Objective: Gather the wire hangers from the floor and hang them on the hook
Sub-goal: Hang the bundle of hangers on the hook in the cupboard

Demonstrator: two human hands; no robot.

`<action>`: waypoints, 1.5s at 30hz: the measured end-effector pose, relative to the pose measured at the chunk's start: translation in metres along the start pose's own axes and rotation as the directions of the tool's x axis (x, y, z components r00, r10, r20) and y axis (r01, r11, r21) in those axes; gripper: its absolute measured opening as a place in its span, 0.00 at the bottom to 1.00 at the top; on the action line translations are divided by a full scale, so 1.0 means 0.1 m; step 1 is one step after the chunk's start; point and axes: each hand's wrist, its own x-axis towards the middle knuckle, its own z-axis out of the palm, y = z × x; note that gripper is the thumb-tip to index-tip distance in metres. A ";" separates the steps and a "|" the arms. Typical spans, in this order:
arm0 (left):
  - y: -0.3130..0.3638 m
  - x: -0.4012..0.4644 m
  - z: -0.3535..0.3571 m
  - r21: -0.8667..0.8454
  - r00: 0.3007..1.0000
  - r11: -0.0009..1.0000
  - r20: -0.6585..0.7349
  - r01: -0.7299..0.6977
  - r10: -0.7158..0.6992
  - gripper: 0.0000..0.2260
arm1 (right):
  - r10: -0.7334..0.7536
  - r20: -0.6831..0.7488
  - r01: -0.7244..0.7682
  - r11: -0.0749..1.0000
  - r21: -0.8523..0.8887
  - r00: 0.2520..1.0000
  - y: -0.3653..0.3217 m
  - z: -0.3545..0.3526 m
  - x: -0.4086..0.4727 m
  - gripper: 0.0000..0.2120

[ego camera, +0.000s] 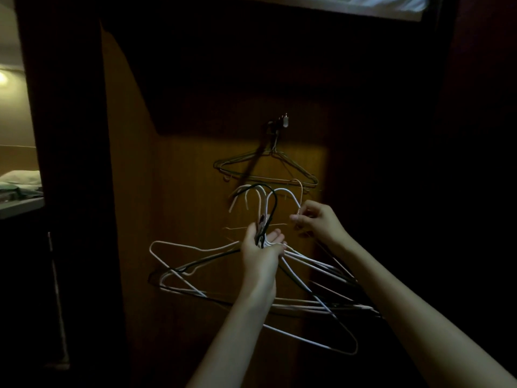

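I see my left hand (pixel 261 249) gripping a bunch of wire hangers (pixel 251 278) by their necks, in front of a dim wooden door (pixel 173 191). My right hand (pixel 319 221) pinches one white hanger's neck. Dark hangers (pixel 265 170) hang on the hook (pixel 281 123) above.

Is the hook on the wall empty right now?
No, dark wire hangers already hang from the hook, above the bunch of hangers that the left hand grips.
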 end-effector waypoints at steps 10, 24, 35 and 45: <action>-0.02 0.17 0.14 -0.056 0.998 0.998 -0.058 0.010 -0.013 0.35 | -0.032 0.014 0.031 0.997 0.064 0.999 -0.11 0.12 -0.06 0.04; 0.11 0.74 0.05 -0.127 0.998 0.990 -0.042 -0.060 0.055 0.34 | 0.072 0.076 -0.053 0.972 -0.228 0.994 0.13 -0.03 0.34 0.04; 0.22 1.24 0.01 -0.121 0.993 0.988 0.058 -0.094 0.102 0.34 | -0.077 -0.239 0.024 0.976 -0.219 0.968 0.20 -0.08 0.55 0.03; 0.33 1.50 0.04 -0.145 0.988 0.983 0.094 -0.110 0.125 0.33 | -0.228 -0.490 0.166 0.972 -0.167 0.841 0.14 -0.18 0.77 0.02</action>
